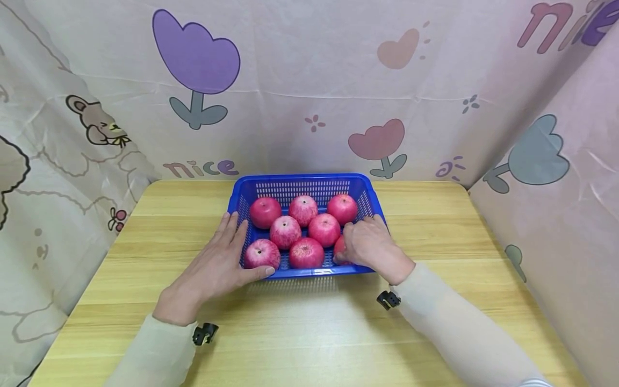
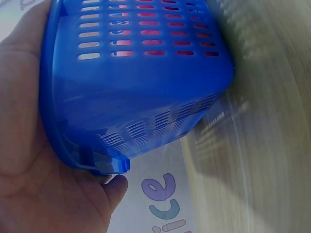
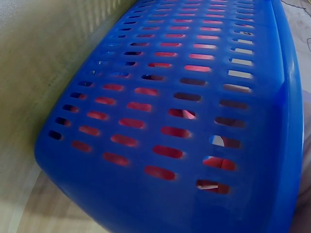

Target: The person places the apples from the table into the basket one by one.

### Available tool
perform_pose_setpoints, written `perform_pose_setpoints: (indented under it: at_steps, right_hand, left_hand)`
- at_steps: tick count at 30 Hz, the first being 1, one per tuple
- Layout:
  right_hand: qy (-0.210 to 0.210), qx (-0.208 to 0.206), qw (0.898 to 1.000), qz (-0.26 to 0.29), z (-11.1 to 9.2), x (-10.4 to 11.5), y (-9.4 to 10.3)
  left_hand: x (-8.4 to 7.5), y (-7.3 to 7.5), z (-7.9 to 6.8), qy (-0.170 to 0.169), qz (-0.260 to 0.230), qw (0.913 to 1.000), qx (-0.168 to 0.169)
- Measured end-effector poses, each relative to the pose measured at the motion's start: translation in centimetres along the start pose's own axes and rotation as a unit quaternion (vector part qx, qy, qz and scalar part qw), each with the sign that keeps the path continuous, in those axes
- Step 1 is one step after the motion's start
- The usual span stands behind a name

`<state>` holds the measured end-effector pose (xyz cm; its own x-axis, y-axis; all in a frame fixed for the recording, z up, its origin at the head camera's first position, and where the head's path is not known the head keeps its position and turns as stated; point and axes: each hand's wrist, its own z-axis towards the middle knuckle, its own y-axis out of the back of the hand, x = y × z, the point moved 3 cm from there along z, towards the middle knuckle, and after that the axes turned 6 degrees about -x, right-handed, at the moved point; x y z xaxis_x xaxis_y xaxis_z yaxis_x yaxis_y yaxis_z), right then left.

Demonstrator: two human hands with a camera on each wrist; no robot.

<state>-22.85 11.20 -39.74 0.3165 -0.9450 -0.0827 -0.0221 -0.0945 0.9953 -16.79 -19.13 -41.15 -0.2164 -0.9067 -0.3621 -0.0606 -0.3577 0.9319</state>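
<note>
Your left hand (image 1: 213,269) lies flat w/ straight fingers vs. the blue basket's (image 1: 300,185) left wall, thumb on the near rim. Your right hand (image 1: 369,244) curls over the basket's right near corner, prob. gripping an apple (image 1: 340,247) inside, though it's mostly hidden. Basket sits mid-table (image 1: 435,215), apples (image 1: 304,236) filling it.

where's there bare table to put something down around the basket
Bare wood lies left of the blue basket beyond the left hand, right of it past the right hand, and along the near table edge between the sleeves. Inside the basket is crowded with red apples.
</note>
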Motion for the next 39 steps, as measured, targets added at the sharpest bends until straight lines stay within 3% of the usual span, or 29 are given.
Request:
perform_pose_setpoints:
  at_steps: [16,23,30,39]
  right_hand:
    - [0.005,0.004,1.0,-0.008,-0.3,0.2,0.1]
    - [-0.01,0.008,1.0,0.012,-0.4,0.2,0.4]
    - [-0.027,-0.032,0.998,0.051,-0.7,0.0,0.5]
    - [-0.013,-0.085,0.994,0.068,-1.2,-0.4,0.7]
  left_hand:
    - [0.0,0.0,0.0,-0.002,-0.001,1.0,-0.007]
    - [0.0,0.0,-0.1,-0.002,-0.001,1.0,-0.008]
    - [0.2,0.0,-0.1,-0.004,0.0,1.0,-0.007]
    - [0.4,-0.1,0.1,-0.011,-0.001,0.9999,-0.01]
